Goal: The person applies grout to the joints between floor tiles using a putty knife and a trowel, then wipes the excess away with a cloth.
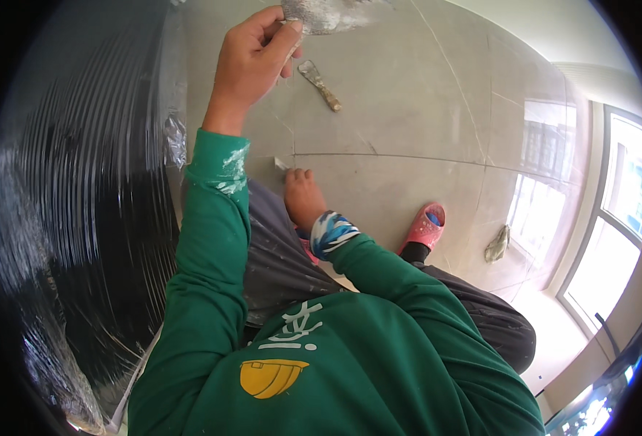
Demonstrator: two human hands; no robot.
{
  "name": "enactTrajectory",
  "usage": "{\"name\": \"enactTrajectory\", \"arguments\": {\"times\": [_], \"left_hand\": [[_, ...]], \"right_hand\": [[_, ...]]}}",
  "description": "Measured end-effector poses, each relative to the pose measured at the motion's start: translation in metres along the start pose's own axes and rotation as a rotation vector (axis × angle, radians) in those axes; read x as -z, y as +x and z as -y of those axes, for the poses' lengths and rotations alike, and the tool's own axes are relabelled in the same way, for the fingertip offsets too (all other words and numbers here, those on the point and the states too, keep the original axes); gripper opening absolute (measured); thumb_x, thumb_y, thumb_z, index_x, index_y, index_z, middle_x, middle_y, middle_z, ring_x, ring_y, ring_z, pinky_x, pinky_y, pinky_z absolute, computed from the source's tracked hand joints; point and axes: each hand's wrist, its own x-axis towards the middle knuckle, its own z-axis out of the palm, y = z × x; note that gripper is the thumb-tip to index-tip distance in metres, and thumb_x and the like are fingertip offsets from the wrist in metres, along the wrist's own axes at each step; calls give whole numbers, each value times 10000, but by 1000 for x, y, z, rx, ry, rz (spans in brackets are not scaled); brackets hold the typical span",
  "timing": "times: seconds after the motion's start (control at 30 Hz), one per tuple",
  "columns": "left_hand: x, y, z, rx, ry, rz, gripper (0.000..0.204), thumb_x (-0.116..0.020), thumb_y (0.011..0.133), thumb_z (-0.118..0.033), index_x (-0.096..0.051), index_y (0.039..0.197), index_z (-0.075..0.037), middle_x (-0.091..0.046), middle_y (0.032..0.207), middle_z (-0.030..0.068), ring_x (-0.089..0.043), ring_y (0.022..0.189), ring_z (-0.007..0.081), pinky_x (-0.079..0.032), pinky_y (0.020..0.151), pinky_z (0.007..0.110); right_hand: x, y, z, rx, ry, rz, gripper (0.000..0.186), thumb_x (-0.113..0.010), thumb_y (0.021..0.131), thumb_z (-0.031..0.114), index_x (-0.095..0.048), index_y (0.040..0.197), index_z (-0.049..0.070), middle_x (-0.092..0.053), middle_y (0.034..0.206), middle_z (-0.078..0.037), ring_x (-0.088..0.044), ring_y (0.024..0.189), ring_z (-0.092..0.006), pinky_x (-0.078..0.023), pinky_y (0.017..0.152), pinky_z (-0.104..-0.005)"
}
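My left hand [255, 54] is stretched far forward, thumb and fingers pinched together at the edge of a grey, white-smeared piece [324, 16]. The top of the picture cuts that piece off, so its kind is unclear. Below those fingers, a scraper [321, 86] with a dirty blade and a worn handle lies on the tiles. Nearer my body, my right hand [305, 196] reaches low with curled fingers. A small pale flat piece [282, 164] shows at its fingertips; the fingers hide how it is held.
Glossy grey floor tiles [401, 123] spread ahead. Dark wrinkled plastic sheeting [95, 160] covers the left side. My pink slipper [426, 227] stands on the floor, with a crumpled greyish cloth [497, 244] farther right. A tall window [619, 196] is at the right edge.
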Motion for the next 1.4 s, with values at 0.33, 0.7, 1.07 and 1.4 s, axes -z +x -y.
{"name": "enactTrajectory", "arguments": {"times": [0.33,0.7,1.07,1.4], "left_hand": [[21,-4,-4,-16,16,7,242,-660,1036,-233,-712,1162,-33,-673,778,21,-571,563,47,-409,471,215],[38,-19,-5,48,36,-53,198,-666,1009,-226,-702,1025,-32,-667,743,17,-554,530,56,-393,460,229],[76,-64,4,376,-177,-109,213,-633,1029,-242,-676,1083,-41,-662,756,46,-543,505,81,-403,448,227],[34,-110,6,514,-672,81,232,-578,1046,-209,-629,1165,-15,-660,774,115,-540,491,126,-424,437,238]], "right_hand": [[75,-28,-172,-421,136,-293,471,-491,824,-61,-633,1272,-54,-680,1158,-285,-615,1081,-466,-493,988,-527],[7,14,-48,-180,236,-88,408,-540,852,-18,-640,1245,-66,-685,1142,-285,-641,1091,-432,-498,997,-495],[233,56,-148,55,1463,-421,405,-602,972,-69,-573,1377,-74,-704,1229,-127,-698,1095,-234,-618,972,-422],[313,55,-74,629,777,-363,482,-507,1019,-138,-497,1491,-40,-666,1360,-161,-679,1215,-266,-520,1075,-381]]}}
